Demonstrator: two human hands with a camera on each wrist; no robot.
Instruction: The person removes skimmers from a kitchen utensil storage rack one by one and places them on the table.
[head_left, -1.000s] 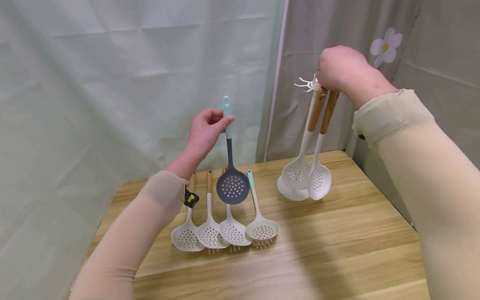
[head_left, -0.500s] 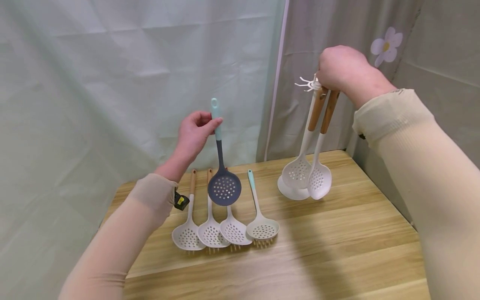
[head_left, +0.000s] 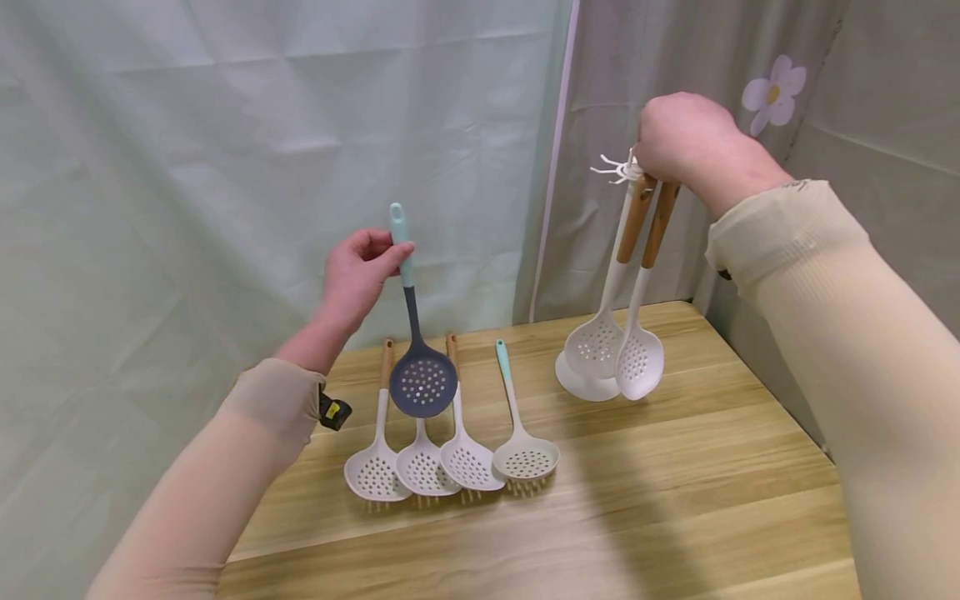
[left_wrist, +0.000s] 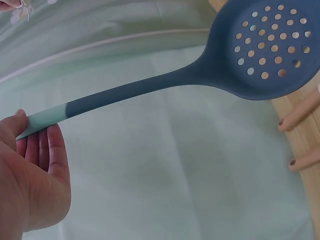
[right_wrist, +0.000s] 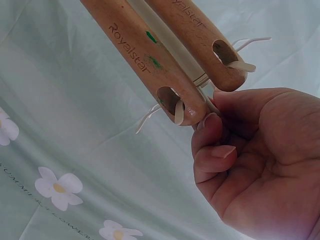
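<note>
Since 1 s ago the left hand (head_left: 358,271) has slid left w/ the dark skimmer (head_left: 422,383), still pinching its pale green handle end so the bowl hangs above four white skimmers (head_left: 450,467) lying in a row on the table (head_left: 675,500). Right hand (head_left: 686,137) hasn't moved, fingers curled round the top of the white hook stand (head_left: 618,171), where two wood-handled skimmers (head_left: 615,346) hang just above its base.
</note>
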